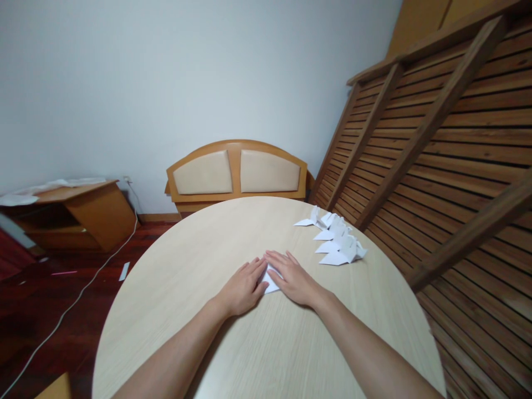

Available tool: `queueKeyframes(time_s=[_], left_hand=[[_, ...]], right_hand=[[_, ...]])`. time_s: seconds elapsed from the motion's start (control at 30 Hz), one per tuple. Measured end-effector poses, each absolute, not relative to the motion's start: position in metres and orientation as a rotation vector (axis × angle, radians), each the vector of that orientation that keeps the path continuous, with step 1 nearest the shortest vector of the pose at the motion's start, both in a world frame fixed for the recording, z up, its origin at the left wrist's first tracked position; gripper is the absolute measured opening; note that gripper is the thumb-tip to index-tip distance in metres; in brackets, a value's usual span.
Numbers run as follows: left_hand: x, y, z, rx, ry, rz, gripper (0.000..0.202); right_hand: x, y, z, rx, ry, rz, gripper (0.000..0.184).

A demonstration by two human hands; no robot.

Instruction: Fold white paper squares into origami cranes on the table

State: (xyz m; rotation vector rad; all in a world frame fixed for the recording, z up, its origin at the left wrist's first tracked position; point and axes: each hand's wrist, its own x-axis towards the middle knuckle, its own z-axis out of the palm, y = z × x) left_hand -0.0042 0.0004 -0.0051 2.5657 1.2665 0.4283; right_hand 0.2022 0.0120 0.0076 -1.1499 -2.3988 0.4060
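Observation:
A small white folded paper [271, 281] lies on the round pale wooden table [199, 266], mostly covered by both hands. My left hand [243, 288] rests flat on its left side, fingers stretched out and together. My right hand [291, 279] lies flat over its right side, fingers extended and pressing down. Only a small white triangle of the paper shows between the hands.
Several finished white folded paper figures [338, 241] sit in a row near the table's far right edge. A slatted wooden frame [436, 166] leans at the right. A padded headboard [236, 172] stands against the wall; a low wooden cabinet [78, 213] and a white cable [83, 288] are at the left.

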Motion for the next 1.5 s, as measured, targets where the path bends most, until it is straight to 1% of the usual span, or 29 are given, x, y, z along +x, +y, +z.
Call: queueKeyframes(time_s=[0.1, 0.23, 0.37, 0.43, 0.5, 0.6, 0.8, 0.97, 1.13, 1.23, 1.3, 1.37, 1.43, 1.5], left_hand=[[-0.004, -0.001, -0.002, 2.569, 1.351, 0.338, 0.057], [-0.007, -0.001, 0.001, 2.516, 1.575, 0.244, 0.057], [-0.010, 0.002, 0.004, 2.477, 1.752, 0.355, 0.058], [-0.009, 0.003, 0.005, 2.529, 1.670, 0.465, 0.055], [-0.007, 0.003, 0.005, 2.598, 1.462, 0.510, 0.054], [-0.003, 0.001, 0.002, 2.637, 1.246, 0.420, 0.056], [-0.004, -0.001, 0.000, 2.589, 1.385, 0.295, 0.059], [-0.006, -0.003, 0.000, 2.535, 1.498, 0.305, 0.059], [-0.008, -0.001, -0.001, 2.472, 1.646, 0.303, 0.058], [-0.010, 0.001, 0.003, 2.469, 1.730, 0.360, 0.059], [-0.011, 0.002, 0.006, 2.527, 1.660, 0.433, 0.060], [-0.011, 0.001, 0.009, 2.600, 1.480, 0.471, 0.059], [-0.010, 0.000, 0.009, 2.640, 1.306, 0.428, 0.056], [-0.008, -0.001, 0.008, 2.641, 1.247, 0.346, 0.056]], right_hand=[[0.197, 0.005, 0.008, -1.226, -2.528, 0.520, 0.056], [0.199, 0.006, 0.005, -1.400, -2.554, 0.527, 0.061], [0.201, 0.008, 0.003, -1.515, -2.499, 0.471, 0.066], [0.200, 0.008, 0.002, -1.553, -2.464, 0.445, 0.067], [0.198, 0.009, 0.002, -1.561, -2.442, 0.429, 0.067], [0.200, 0.011, 0.002, -1.521, -2.461, 0.431, 0.063], [0.215, 0.018, 0.000, -1.461, -2.483, 0.456, 0.060], [0.227, 0.023, -0.004, -1.529, -2.435, 0.421, 0.056], [0.227, 0.023, -0.001, -1.501, -2.437, 0.441, 0.058], [0.224, 0.022, 0.002, -1.494, -2.443, 0.440, 0.058], [0.223, 0.022, 0.002, -1.496, -2.442, 0.431, 0.058], [0.222, 0.023, 0.001, -1.473, -2.439, 0.432, 0.058], [0.222, 0.022, 0.001, -1.438, -2.437, 0.445, 0.059], [0.223, 0.022, 0.002, -1.399, -2.443, 0.463, 0.059]])
